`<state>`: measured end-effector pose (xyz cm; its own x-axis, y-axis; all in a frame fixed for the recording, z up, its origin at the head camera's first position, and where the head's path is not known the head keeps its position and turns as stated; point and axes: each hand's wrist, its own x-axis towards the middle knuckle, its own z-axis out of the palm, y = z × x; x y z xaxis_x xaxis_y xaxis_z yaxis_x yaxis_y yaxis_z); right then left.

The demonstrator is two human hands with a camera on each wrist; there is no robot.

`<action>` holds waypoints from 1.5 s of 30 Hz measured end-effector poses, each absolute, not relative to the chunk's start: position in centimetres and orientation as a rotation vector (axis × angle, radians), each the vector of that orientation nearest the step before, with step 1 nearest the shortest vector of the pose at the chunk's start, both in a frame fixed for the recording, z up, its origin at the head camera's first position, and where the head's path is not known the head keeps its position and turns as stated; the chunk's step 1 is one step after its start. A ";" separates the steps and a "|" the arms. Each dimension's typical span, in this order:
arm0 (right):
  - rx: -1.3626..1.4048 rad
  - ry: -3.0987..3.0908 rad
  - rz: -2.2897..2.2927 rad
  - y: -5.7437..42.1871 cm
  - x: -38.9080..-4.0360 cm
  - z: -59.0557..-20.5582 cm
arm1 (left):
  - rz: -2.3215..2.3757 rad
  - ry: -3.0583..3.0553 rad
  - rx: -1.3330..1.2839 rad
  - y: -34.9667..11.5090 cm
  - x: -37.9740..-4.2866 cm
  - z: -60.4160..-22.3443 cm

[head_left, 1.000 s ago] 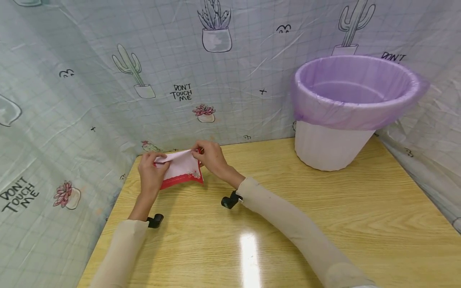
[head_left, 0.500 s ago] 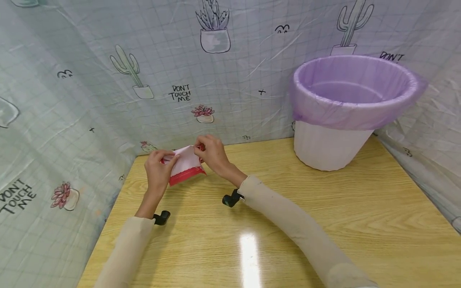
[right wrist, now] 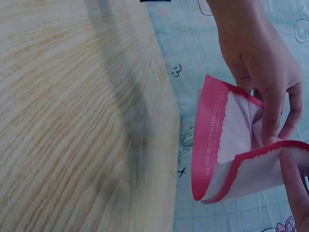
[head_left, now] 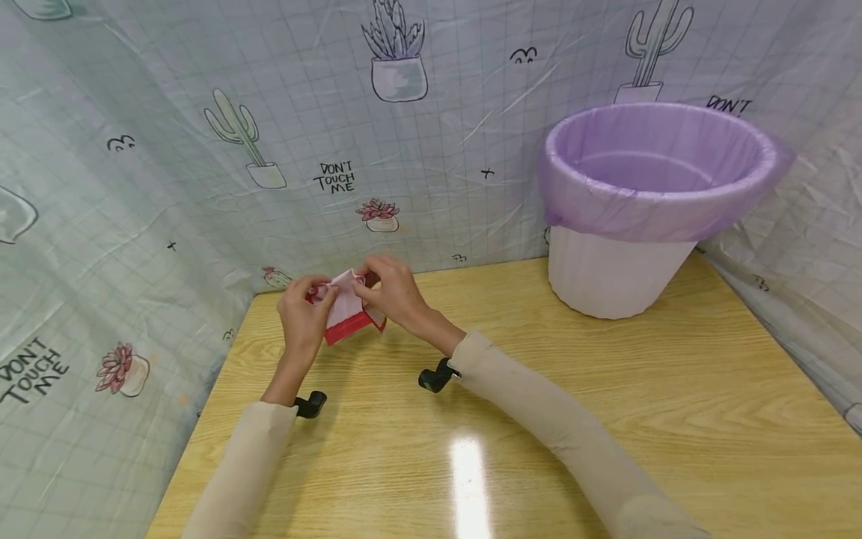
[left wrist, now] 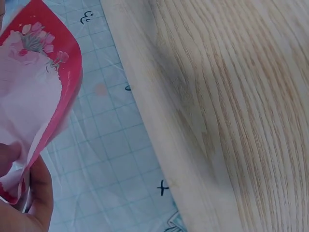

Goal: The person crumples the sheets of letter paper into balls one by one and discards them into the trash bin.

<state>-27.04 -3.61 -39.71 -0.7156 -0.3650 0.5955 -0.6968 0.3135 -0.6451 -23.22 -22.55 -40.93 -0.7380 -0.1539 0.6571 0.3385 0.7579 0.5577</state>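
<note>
A thin pale-pink printed sheet [head_left: 346,305] with a red border is held above the table by both hands; I cannot tell whether it is a single sheet or a bag. My left hand [head_left: 301,314] pinches its left side between thumb and fingers. At its upper right edge, my right hand [head_left: 397,294] pinches it too. In the right wrist view the sheet [right wrist: 206,140] is bent over into two layers, with small lettering on its red border. Printed flowers show on the sheet [left wrist: 36,82] in the left wrist view.
A white bin [head_left: 613,277] lined with a purple bag [head_left: 633,213] stands at the back right of the wooden table [head_left: 539,359]. Behind the table hangs a curtain [head_left: 438,150] with cactus prints. Black devices [head_left: 436,376] are worn at both wrists.
My left hand has moved to the right, closer to the right hand. The printed sheet, spread flatter before, is now narrower and folded between them.
</note>
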 end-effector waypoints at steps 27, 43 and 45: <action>0.732 -2.165 1.632 -0.4 -28.0 -39.2 | -0.867 -2.270 -0.389 -16.9 -22.3 -39.4; 1.010 -2.166 1.436 2.4 -26.9 -38.4 | -0.977 -2.151 -0.335 -16.0 -23.0 -39.0; 1.033 -2.152 1.402 2.7 -26.7 -38.3 | -1.027 -2.153 -0.343 -15.9 -23.1 -38.9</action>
<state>-26.72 2.68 -38.27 -0.6622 -0.3759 0.6482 -0.7448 0.2356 -0.6243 -23.06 -15.88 -38.88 -0.7084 -0.0629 0.7030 0.5069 0.6478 0.5688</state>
